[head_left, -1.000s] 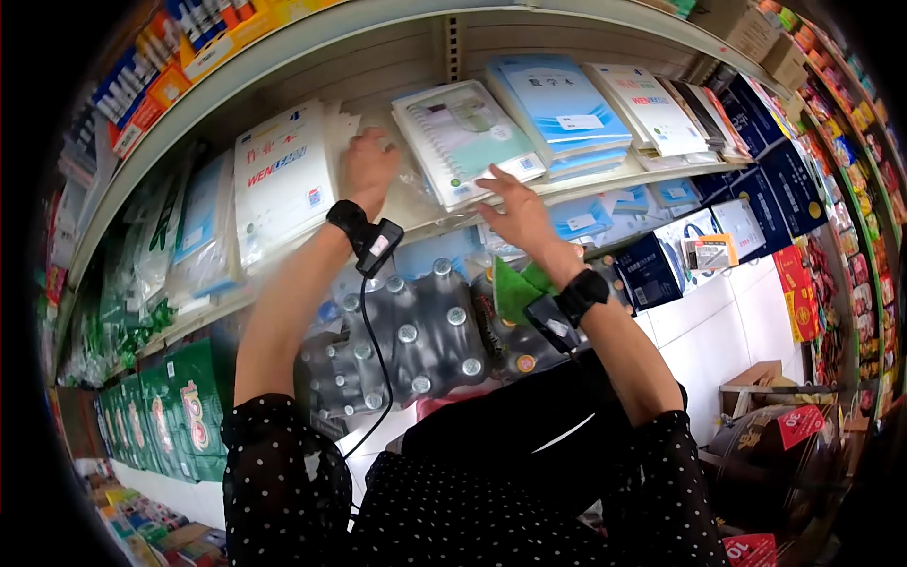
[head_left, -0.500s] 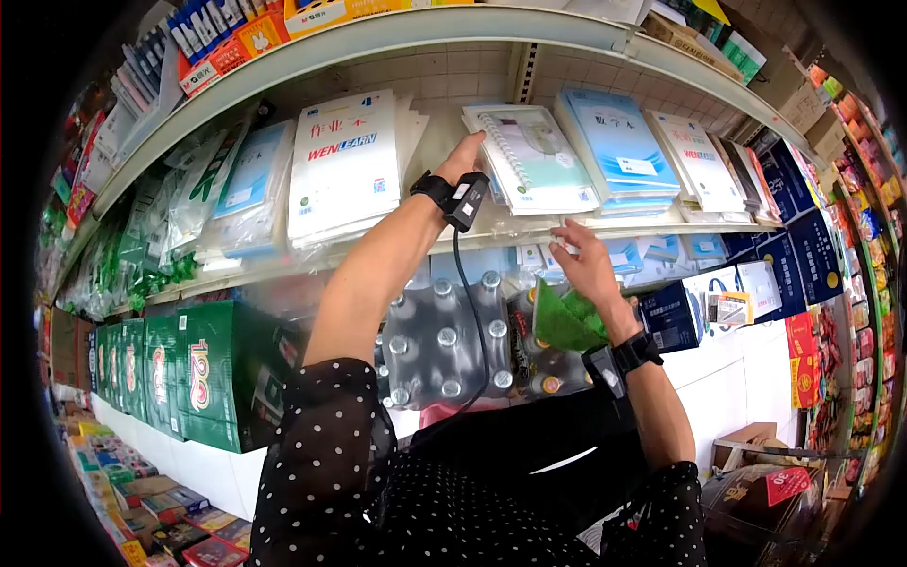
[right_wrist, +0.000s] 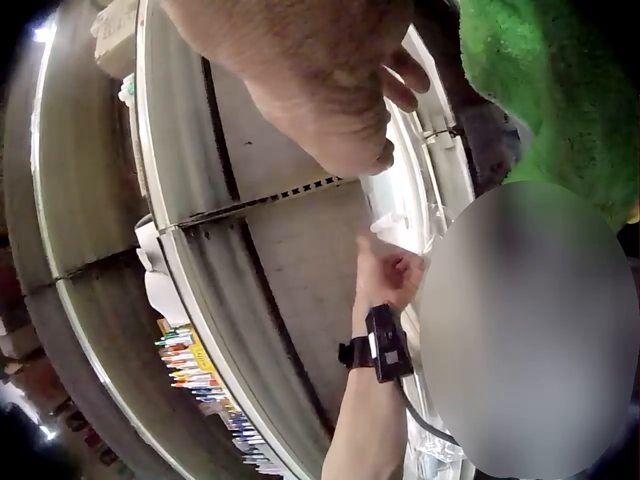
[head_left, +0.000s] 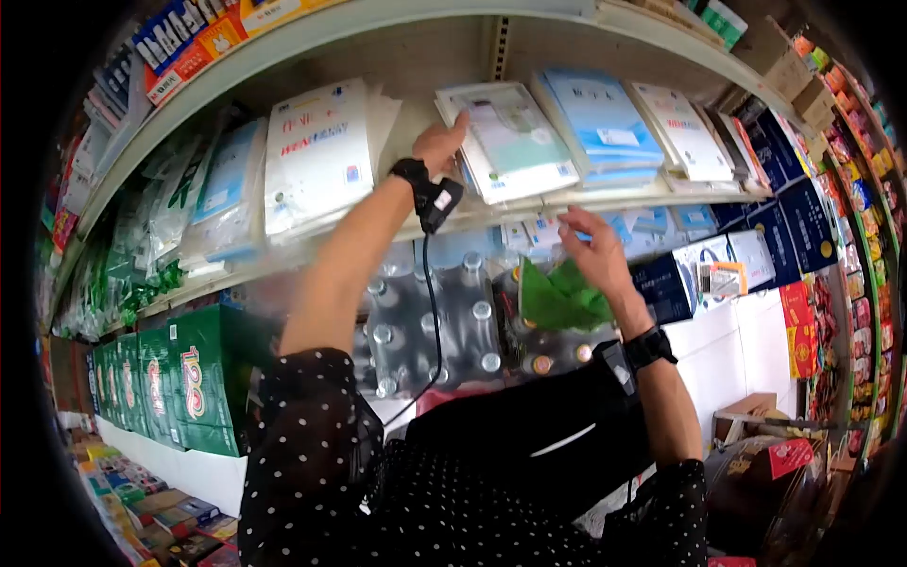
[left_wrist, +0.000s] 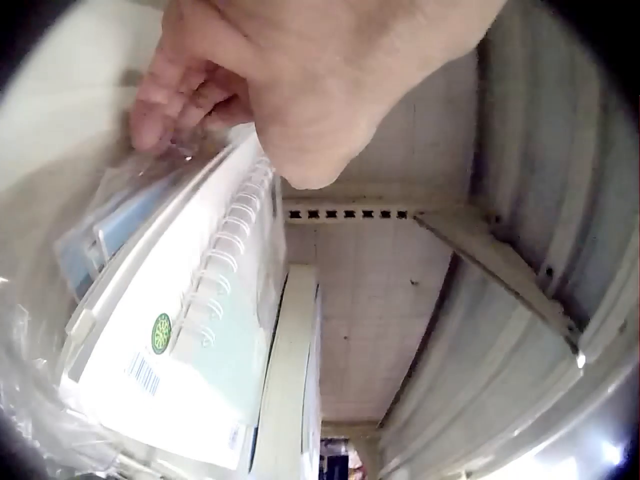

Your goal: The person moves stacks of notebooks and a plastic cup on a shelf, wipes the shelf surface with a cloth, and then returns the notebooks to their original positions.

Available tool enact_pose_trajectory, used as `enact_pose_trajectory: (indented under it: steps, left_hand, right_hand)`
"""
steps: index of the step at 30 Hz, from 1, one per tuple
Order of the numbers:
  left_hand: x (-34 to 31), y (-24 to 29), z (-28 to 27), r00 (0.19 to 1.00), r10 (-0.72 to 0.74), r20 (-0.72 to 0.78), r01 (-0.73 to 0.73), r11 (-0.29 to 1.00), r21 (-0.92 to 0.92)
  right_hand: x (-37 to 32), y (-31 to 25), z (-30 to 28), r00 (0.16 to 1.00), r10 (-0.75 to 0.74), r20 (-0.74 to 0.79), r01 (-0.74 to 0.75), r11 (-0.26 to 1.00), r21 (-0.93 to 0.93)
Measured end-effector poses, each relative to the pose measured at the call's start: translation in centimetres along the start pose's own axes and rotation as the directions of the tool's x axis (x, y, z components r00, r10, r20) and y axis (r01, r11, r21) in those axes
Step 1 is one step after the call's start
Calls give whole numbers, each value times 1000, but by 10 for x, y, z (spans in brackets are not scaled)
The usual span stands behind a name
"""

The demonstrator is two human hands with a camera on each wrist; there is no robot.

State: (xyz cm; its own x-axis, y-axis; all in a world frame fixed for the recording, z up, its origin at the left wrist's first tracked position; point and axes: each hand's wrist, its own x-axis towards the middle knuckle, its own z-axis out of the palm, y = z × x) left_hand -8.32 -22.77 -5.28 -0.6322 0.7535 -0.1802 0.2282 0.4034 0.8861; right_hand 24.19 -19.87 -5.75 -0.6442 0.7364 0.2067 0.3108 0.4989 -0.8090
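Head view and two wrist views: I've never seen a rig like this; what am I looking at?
There is no robot: a person works bare-handed. A head-worn camera takes the wide view, looking forward and down; a wrist camera on each arm takes the close ones. The shelf bears notebooks, including a spiral notebook beside some blue notebooks. The left hand has curled fingers at the spiral notebook's left edge; whether they grip it is unclear. The right hand is near the shelf's front, seemingly holding nothing.
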Motion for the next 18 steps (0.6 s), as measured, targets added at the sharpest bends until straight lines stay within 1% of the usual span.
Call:
enact_pose_trajectory:
  steps: [1, 2, 3, 4, 5, 6, 7, 8, 9, 10, 11, 12, 13, 14, 15, 16, 18]
  left_hand:
    - [-17, 11, -2, 1000, 4, 11, -5, 998, 70]
    - [-29, 24, -5, 1000, 10, 18, -13, 990, 141]
    - [-34, 29, -6, 999, 25, 21, -29, 977, 211]
    - [-30, 22, -4, 992, 123, -25, -111, 951, 288]
    - [-23, 12, -3, 973, 225, -60, -188, 911, 366]
    - [-15, -1, -3, 941, 329, -84, -261, 858, 442]
    - [-26, 0, -8, 905, 412, -104, -296, 786, 543]
    - [-39, -4, -28, 916, 375, 140, -400, 869, 290]
    - [-75, 19, -50, 846, 369, 386, -401, 916, 1]
    - [-79, 19, -52, 872, 222, 436, -281, 957, 75]
    - [-97, 25, -59, 835, 192, 515, -268, 960, 77]
    - [-118, 31, -62, 810, 176, 560, -284, 952, 112]
    - [-126, 23, -64, 769, 152, 621, -280, 953, 114]
    - [-147, 18, -60, 737, 262, 623, -345, 938, 14]
    - [-155, 13, -59, 671, 233, 704, -385, 921, 62]
    - [-165, 13, -63, 609, 198, 768, -429, 897, 110]
    - [-199, 19, -67, 612, 135, 779, -407, 899, 164]
  right_hand:
    - [-5, 2, -3, 1000, 22, 8, -22, 1000, 21]
    - [-9, -5, -9, 1000, -4, 17, 3, 1000, 28]
    - [-13, -13, -13, 998, 36, 49, -38, 998, 44]
    - [-18, -18, -17, 994, 73, 78, -78, 995, 59]
    - [-24, -24, -19, 995, 68, 79, -73, 995, 65]
    - [-30, -28, -21, 995, 62, 79, -68, 995, 71]
    - [-37, -32, -23, 995, 60, 77, -66, 995, 75]
    - [-43, -34, -24, 994, 62, 94, -70, 994, 85]
    - [-50, -35, -28, 991, 75, 109, -85, 992, 90]
    - [-57, -32, -31, 989, 85, 122, -97, 991, 93]
    - [-65, -25, -32, 987, 95, 128, -110, 987, 120]
    - [-73, -22, -35, 987, 93, 129, -106, 990, 97]
    - [-80, -20, -40, 987, 85, 133, -95, 993, 72]
    - [-83, -19, -45, 988, 68, 138, -75, 996, 46]
    - [-88, -11, -49, 987, 60, 150, -64, 998, 25]
    - [-93, -13, -55, 981, 115, 153, -107, 993, -58]
    - [-103, -19, -63, 968, 190, 161, -156, 966, -204]
